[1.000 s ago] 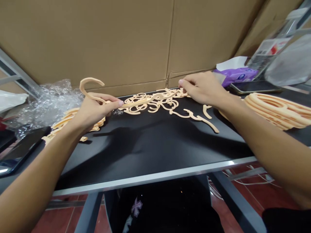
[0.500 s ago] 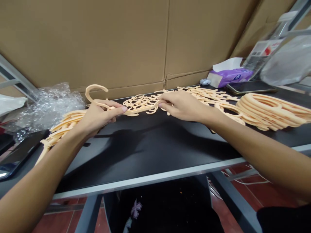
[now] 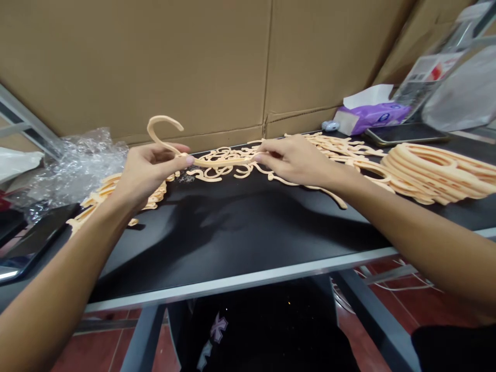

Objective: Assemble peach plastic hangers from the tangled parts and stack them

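Above the dark tabletop [image 3: 240, 232] I hold a beige plastic clothes hanger [image 3: 222, 161] between both hands. My left hand [image 3: 151, 168] pinches it at the base of its hook, thumb on the near side, and the curved hook stands up above the fingers. My right hand [image 3: 296, 160] has thumb and fingers closed on the far end of the hanger's arm. Behind the held piece lies a loose pile of beige hook-shaped pieces [image 3: 217, 172]. Under my left wrist sits a stack of similar beige pieces [image 3: 157, 196], partly hidden by the forearm.
Stacked beige ring-shaped pieces [image 3: 437, 175] stand at right, near a phone [image 3: 406, 133] and a purple tissue pack [image 3: 375, 116]. Crumpled clear wrap [image 3: 77, 170] and another dark phone [image 3: 36, 243] are at left. Cardboard [image 3: 174, 62] walls the back.
The hook and my left hand have risen slightly and shifted right. My right hand keeps its pinch on the arm's end, with little movement. The view has shifted slightly.
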